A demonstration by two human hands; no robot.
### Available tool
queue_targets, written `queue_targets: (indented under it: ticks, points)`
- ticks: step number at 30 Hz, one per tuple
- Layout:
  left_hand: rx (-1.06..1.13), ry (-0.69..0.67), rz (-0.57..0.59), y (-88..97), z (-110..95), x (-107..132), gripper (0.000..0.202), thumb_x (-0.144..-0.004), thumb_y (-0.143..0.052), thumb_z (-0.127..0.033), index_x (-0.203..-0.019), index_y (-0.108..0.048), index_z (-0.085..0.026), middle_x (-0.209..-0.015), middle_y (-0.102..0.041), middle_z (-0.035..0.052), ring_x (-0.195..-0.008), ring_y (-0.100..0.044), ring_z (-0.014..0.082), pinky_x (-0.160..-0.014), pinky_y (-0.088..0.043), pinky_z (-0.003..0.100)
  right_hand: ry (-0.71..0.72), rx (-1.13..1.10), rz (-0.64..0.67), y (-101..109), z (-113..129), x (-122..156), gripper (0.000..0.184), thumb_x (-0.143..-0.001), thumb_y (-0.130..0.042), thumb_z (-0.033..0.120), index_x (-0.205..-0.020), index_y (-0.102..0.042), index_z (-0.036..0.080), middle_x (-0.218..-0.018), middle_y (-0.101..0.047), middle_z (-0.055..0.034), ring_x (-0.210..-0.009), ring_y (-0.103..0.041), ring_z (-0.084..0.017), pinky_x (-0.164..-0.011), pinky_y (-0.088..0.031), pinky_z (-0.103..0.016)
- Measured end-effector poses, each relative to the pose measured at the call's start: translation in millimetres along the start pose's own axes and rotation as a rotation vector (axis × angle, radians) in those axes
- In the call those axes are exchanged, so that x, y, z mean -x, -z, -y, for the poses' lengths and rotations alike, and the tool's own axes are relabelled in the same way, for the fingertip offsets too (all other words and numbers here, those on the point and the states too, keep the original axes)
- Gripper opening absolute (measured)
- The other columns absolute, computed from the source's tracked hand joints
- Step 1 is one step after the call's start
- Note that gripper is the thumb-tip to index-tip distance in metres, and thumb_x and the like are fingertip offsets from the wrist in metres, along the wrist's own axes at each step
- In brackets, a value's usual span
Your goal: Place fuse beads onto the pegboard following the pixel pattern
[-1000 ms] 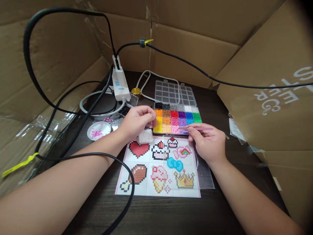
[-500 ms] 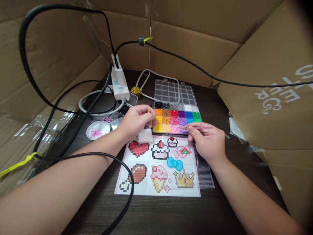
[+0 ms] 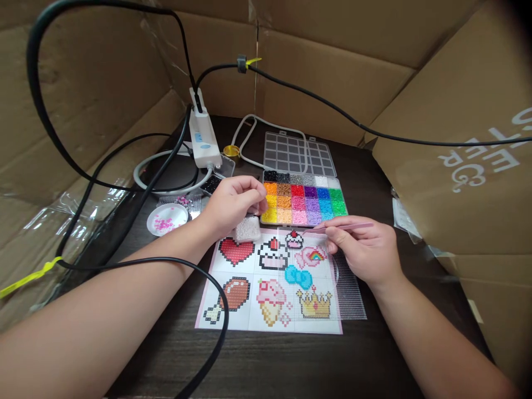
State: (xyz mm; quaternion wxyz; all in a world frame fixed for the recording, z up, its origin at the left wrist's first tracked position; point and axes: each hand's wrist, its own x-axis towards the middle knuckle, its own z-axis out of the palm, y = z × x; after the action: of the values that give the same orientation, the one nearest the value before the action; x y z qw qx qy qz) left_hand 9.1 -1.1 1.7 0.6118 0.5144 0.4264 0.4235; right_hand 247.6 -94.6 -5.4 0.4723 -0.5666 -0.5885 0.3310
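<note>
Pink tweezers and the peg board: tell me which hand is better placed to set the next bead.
Right. The right hand holds the pink tweezers, tip pointing over the clear peg board on the pattern sheet. The left hand grips a small bag of white beads beside the bead box.

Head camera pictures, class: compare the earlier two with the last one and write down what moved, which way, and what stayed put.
The right hand, gripping the pink tweezers, drew back from the bead box toward the person, so the tips now sit over the clear pegboard. The left hand stayed by the box's left end, holding a small bag of white beads. The pattern sheet did not shift.
</note>
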Motion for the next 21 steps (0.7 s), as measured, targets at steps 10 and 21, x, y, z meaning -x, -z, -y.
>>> queue_targets:
  ticks: [10, 21]
  points:
    - [-0.004, -0.001, -0.002, -1.0, -0.3, 0.2, 0.009, -0.070, -0.069, -0.021, -0.066, -0.063, -0.017, -0.060, -0.066, 0.0012, -0.056, -0.061, 0.0105, -0.056, -0.048, 0.023, -0.040, -0.016, 0.122, 2.6, -3.8, 5.1, 0.017, -0.089, -0.070, 0.028, -0.087, -0.081, 0.016, -0.058, -0.066, -0.0026, -0.049, -0.058, -0.010, -0.048, -0.049, -0.022]
    - [-0.008, -0.008, -0.007, -1.0, 1.5, -1.0, 0.009, -0.069, -0.069, -0.022, -0.066, -0.063, -0.017, -0.059, -0.066, 0.0009, -0.055, -0.061, 0.0103, -0.054, -0.049, 0.021, -0.043, -0.017, 0.128, 1.7, -7.7, 4.8, 0.017, -0.088, -0.072, 0.029, -0.086, -0.082, 0.016, -0.058, -0.067, -0.0028, -0.048, -0.058, -0.009, -0.048, -0.049, -0.019]
